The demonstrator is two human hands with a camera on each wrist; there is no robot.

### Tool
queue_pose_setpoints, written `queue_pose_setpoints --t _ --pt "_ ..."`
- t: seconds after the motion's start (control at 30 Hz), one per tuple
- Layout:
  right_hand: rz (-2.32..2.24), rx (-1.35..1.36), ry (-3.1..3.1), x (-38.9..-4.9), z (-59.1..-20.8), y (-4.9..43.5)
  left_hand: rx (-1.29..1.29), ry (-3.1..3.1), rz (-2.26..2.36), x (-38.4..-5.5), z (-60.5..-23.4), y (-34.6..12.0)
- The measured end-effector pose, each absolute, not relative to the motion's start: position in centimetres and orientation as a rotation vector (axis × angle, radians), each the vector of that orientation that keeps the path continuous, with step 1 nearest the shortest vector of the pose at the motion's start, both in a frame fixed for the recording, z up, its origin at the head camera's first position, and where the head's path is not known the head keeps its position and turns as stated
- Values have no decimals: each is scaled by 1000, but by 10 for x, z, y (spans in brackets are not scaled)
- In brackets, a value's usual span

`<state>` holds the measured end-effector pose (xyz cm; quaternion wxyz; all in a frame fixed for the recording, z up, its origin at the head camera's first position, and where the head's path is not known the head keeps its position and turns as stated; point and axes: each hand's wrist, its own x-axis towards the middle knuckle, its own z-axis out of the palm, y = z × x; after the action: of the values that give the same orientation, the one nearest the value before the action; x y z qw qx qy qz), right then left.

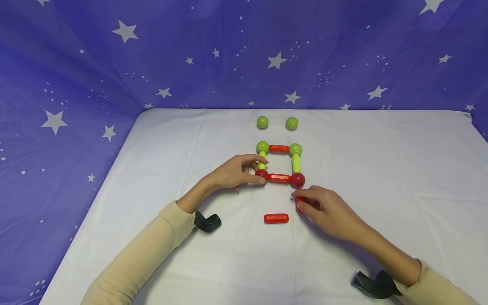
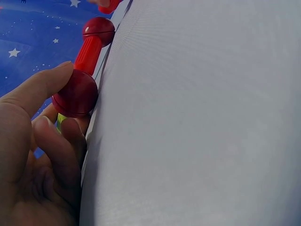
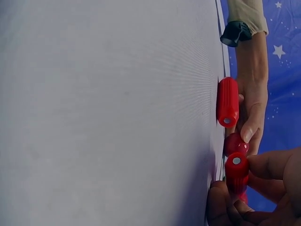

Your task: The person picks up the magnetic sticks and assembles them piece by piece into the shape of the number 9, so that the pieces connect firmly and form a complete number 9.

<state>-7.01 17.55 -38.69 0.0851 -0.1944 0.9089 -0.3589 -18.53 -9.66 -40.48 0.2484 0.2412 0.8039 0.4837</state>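
A square of balls and magnetic rods lies on the white cloth. At its back are two green balls [image 1: 262, 147] joined by a red rod [image 1: 278, 148]. Yellow-green rods [image 1: 296, 163] form its sides. In front, another red rod [image 1: 280, 178] links a left red ball [image 2: 77, 95] and a right red ball [image 1: 298, 180]. My left hand [image 1: 238, 171] holds the left red ball between thumb and fingers. With thumb and fingers, my right hand [image 1: 329, 212] pinches a separate red rod [image 3: 236, 173] just in front of the right ball; whether they touch I cannot tell.
A loose red rod [image 1: 276, 218] lies nearer me, left of my right hand. Behind the square sit two loose green balls, a left one [image 1: 262, 122] and a right one [image 1: 292, 123]. A blue star-patterned sheet [image 1: 213, 55] hangs along the table's back and left.
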Motion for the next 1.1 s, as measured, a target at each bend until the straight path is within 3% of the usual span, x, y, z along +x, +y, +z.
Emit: queue_pose_setpoints --t 1.1 --pt "-1108 -502 2605 -81 -388 176 667 2203 1314 -186 -406 -97"
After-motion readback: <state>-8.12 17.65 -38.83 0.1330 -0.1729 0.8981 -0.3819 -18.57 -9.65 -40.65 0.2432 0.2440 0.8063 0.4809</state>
